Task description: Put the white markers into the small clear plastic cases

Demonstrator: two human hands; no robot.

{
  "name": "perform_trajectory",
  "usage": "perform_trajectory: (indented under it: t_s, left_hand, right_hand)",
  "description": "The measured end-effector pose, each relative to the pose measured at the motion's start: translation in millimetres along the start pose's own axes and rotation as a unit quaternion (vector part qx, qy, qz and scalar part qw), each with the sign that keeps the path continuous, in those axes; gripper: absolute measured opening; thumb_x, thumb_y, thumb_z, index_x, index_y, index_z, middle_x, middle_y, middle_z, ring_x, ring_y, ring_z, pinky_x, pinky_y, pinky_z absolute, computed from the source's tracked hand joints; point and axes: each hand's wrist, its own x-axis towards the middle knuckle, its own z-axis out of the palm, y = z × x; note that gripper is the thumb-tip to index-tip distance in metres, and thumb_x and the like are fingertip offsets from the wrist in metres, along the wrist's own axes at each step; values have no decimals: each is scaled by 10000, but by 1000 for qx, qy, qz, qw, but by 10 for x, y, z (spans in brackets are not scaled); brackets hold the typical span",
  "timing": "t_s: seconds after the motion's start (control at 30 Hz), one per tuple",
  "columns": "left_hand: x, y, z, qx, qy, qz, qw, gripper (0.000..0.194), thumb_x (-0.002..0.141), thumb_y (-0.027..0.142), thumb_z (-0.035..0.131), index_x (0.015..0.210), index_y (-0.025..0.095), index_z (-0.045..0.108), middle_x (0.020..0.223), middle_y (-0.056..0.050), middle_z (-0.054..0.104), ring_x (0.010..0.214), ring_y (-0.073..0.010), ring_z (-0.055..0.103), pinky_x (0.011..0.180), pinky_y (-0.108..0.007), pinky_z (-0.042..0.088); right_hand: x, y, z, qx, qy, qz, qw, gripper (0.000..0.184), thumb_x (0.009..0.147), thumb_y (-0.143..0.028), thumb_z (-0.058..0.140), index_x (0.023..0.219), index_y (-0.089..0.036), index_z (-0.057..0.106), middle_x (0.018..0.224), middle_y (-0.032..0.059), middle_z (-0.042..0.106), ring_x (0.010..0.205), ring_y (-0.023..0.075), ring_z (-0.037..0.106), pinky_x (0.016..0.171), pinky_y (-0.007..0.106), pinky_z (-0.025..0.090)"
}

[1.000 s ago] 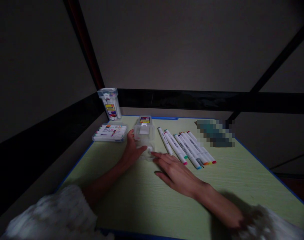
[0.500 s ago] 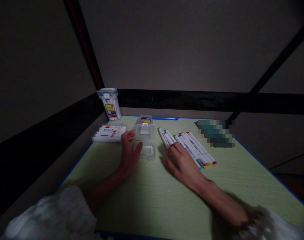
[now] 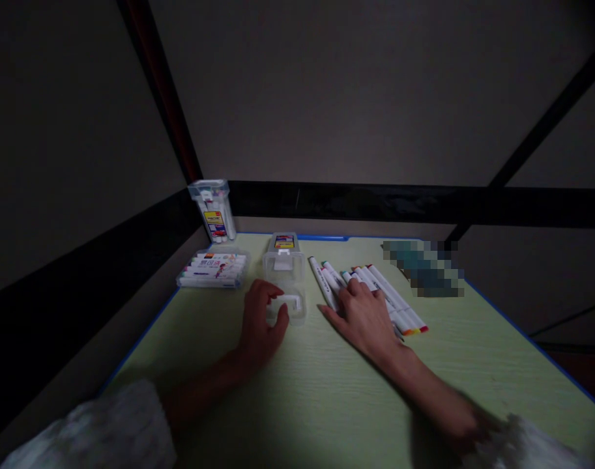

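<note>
A clear plastic marker case (image 3: 292, 268) lies on the table, its hinged lid (image 3: 300, 311) folded open toward me. My left hand (image 3: 262, 319) curves beside and partly over the lid, thumb and fingers apart with nothing between them; whether it touches the plastic I cannot tell. To the right, several white markers (image 3: 392, 296) with coloured ends lie in a slanted row. My right hand (image 3: 363, 312) rests over their left part, thumb stretched to the side and fingertips bent down among the barrels. It hides the middle of some markers and lifts none.
At the back left corner stands a closed clear case of markers (image 3: 214, 212). In front of it lies a flat marker pack (image 3: 214, 270). A blurred-out greenish item (image 3: 424, 267) is at the right. The table (image 3: 297, 397) has a blue edge and walls behind it.
My left hand has shifted right and nearer to me, to the lid. My right hand has reached a little farther onto the markers, its fingers more bent. The view has tilted slightly.
</note>
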Motion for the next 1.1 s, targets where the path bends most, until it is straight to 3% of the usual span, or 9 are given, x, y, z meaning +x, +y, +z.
perform_trajectory:
  t_s: [0.2,0.43,0.63,0.77,0.9,1.1]
  left_hand:
    - [49,3,-18,-25,-16,-4,1000,93,694,113,472,727,199,488,706,7,491,641,-142,451,594,-252,360]
    - [9,-18,-37,-27,-40,14,999,129,693,75,464,702,199,498,682,7,495,650,-145,486,606,-253,383]
    - [3,-17,-60,-24,-36,51,998,147,718,69,482,739,207,528,710,2,531,677,-152,520,618,-255,408]
    - [23,-30,-73,-44,-20,27,998,140,731,82,482,780,208,520,724,7,520,665,-139,514,606,-241,412]
    - [26,-106,-63,-86,-6,-47,995,176,769,138,514,929,210,504,776,3,519,722,-139,512,675,-251,424]
    - [63,-178,-47,-212,60,-101,970,336,776,222,582,1089,228,458,881,-7,517,790,-131,498,745,-260,414]
  right_hand:
    - [18,-62,42,11,-7,-15,1000,364,894,-394,375,819,-146,631,912,139,550,885,287,512,731,445,368]
    - [30,-55,36,97,-29,3,995,326,896,-310,362,757,-156,614,859,111,533,829,263,522,708,431,360]
    - [-46,-4,-21,173,11,29,985,291,901,-274,359,703,-176,548,809,73,509,815,240,513,732,421,364]
    - [-104,37,-83,225,48,43,972,303,922,-297,326,703,-193,509,796,57,494,787,221,501,738,411,374]
    - [-132,34,-119,248,79,28,965,287,929,-313,328,727,-204,501,796,54,493,786,221,493,712,384,388]
    - [-158,-21,-120,247,48,-19,968,230,930,-295,352,786,-204,506,837,56,508,811,217,500,739,387,399]
